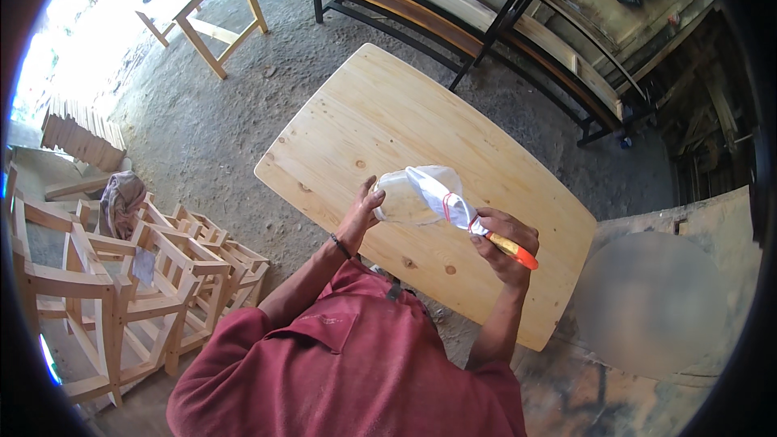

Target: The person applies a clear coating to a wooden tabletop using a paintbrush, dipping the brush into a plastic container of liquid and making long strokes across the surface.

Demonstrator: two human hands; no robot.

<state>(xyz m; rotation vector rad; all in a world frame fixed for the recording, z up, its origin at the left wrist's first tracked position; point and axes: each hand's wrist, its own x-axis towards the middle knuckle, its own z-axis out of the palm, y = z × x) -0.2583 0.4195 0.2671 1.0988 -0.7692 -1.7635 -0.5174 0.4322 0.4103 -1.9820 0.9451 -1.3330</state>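
Observation:
My left hand (370,204) is closed round the side of a clear, rounded plastic container (401,204), held up over the wooden tabletop (340,137). In my right hand (511,239) is a brush-like tool with a yellow and orange-red handle (518,252), gripped between thumb and fingers. White wrapping with red lines (453,204) runs from that handle to the container, lying over or inside its mouth; I cannot tell which. Whatever the wrapping covers is hidden. The tabletop is pale, knotty wood with rounded corners.
Unfinished wooden frames (146,291) are stacked at left, with a crumpled cloth (123,202) on them. Wood pieces (81,139) stand behind. Dark-framed benches (405,12) line the back, and a light wooden table (212,12) stands far left. At right lies a worn board (712,226).

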